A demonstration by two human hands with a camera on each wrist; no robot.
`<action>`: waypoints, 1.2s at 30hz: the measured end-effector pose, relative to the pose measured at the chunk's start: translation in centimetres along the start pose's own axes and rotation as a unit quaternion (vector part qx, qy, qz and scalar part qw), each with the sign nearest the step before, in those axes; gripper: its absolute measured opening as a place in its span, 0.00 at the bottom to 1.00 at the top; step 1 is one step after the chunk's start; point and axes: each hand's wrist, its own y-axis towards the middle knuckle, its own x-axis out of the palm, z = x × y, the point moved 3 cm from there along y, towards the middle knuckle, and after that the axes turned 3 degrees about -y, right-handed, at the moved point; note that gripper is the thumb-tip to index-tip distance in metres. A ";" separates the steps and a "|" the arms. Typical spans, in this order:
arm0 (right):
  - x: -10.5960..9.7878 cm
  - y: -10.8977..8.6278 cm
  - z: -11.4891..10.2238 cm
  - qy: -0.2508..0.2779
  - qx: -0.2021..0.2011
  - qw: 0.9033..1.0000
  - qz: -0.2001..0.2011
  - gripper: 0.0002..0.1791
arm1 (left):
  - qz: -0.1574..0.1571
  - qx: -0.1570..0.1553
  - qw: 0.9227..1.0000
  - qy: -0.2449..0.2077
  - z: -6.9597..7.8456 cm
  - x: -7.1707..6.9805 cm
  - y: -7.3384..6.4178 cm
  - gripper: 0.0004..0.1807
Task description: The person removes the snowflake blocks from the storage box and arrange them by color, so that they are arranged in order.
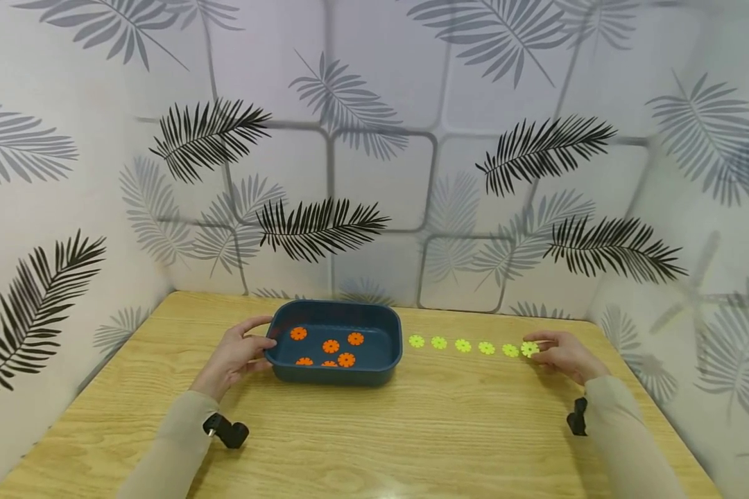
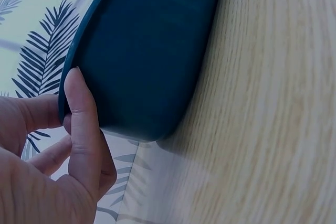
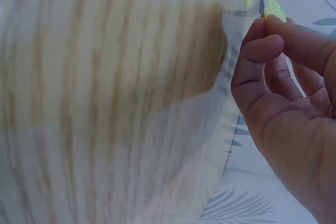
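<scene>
A dark blue plastic tub (image 1: 333, 378) stands on the table, with several orange notched discs (image 1: 331, 346) lying inside it. My left hand (image 1: 234, 357) grips the tub's left end at the rim; the left wrist view shows the fingers (image 2: 83, 103) around the rim of the blue tub (image 2: 142, 61). On the other side, my right hand (image 1: 564, 355) pinches a yellow-green notched disc (image 1: 529, 349) between thumb and fingertips. This yellow disc (image 3: 273, 10) is partly hidden by the fingers in the right wrist view. Leftward from it, several like yellow discs (image 1: 462, 345) lie in a row up to the tub.
The light wooden table (image 1: 449, 430) ends at the back against a wall (image 1: 381, 173) covered in leaf-patterned sheeting. Similar sheeting rises along the left and right sides. A black wrist camera (image 1: 226, 431) is strapped to the left sleeve, another camera (image 1: 577, 417) to the right.
</scene>
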 end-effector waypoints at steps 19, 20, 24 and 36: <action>-0.8 0.3 1.2 -0.127 -0.061 0.989 0.043 0.26 | 0.003 -0.002 1.000 0.003 0.3 0.0 0.0 0.33; -0.9 0.3 1.2 -0.137 -0.064 0.987 0.045 0.25 | 0.003 -0.002 1.000 0.004 0.3 0.0 0.0 0.33; -1.2 0.5 1.4 -0.191 -0.081 0.977 0.053 0.24 | 0.000 0.000 1.000 0.005 0.2 0.0 0.1 0.33; -1.5 0.9 1.2 -0.216 -0.069 0.973 0.045 0.23 | -0.002 0.003 1.000 0.005 0.3 0.0 0.0 0.33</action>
